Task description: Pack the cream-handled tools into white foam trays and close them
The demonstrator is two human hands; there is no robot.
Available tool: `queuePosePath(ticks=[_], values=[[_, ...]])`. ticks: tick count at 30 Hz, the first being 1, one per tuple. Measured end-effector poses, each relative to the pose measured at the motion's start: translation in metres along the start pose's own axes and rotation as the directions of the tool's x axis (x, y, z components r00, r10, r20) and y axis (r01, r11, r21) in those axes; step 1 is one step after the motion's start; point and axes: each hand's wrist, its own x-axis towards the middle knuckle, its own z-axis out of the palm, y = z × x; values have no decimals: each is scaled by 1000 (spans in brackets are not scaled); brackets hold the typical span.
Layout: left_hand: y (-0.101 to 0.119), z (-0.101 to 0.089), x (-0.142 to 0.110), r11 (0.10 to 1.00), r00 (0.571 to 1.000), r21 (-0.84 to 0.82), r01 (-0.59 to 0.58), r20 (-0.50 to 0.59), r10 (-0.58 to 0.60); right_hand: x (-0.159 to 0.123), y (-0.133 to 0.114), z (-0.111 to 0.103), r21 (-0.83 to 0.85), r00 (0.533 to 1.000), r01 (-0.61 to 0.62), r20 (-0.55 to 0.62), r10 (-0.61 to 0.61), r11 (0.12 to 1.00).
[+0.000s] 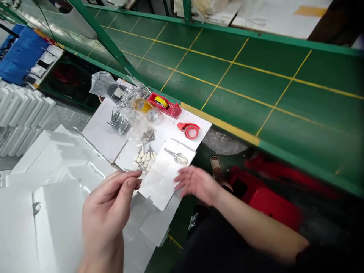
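Observation:
My left hand (109, 208) is in the lower left, thumb and forefinger pinched together. Whatever may be between the fingertips is too small or hidden to make out. To the right, my right hand (197, 184) has its fingers spread, slightly blurred, with nothing visible in it. It hovers by the edge of a flat white piece (159, 182), which looks like foam board. On that piece lies a small metal tool with loop handles (176, 155), perhaps scissors. Just beyond my left fingertips is a pile of small cream-coloured pieces with thin metal tips (146, 156).
A red tape dispenser (165, 105), a red hand-held tape holder (190, 131), clear tape rolls (142, 105) and loose metal pins (119, 123) lie on the white table. White foam blocks (59, 212) fill the left. A green conveyor belt (227, 72) runs behind; a red stool (270, 204) stands right.

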Motion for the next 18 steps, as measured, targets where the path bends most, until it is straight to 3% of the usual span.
queuePosePath(ticks=[2, 4, 8, 11, 13, 15, 16, 18], values=[[-15, -10, -16, 1000, 998, -6, 2, 65, -1, -16, 51, 35, 339, 954, -171, 291, 70, 925], [-33, -21, -33, 1000, 989, 14, 9, 145, -11, -14, 81, 63, 549, 945, -182, 327, -9, 816], [-67, -43, -66, 994, 972, 106, 38, 226, -61, 2, 97, 85, 764, 990, -27, 108, -87, 645], [-87, -46, -92, 989, 963, 142, 49, 257, -84, 2, 97, 77, 812, 991, 136, -123, -61, 568], [-98, -35, -111, 990, 931, 83, 117, 338, -138, -4, 99, 66, 807, 969, 229, -240, -51, 544], [-107, -13, -133, 948, 860, -46, 314, 437, -264, -14, 103, 53, 747, 937, 333, -330, -114, 575], [-111, -1, -144, 884, 802, -121, 452, 488, -344, -20, 106, 45, 680, 905, 412, -384, -185, 606], [-119, 22, -166, 669, 650, -225, 709, 576, -495, -35, 112, 29, 473, 798, 588, -470, -376, 657]])
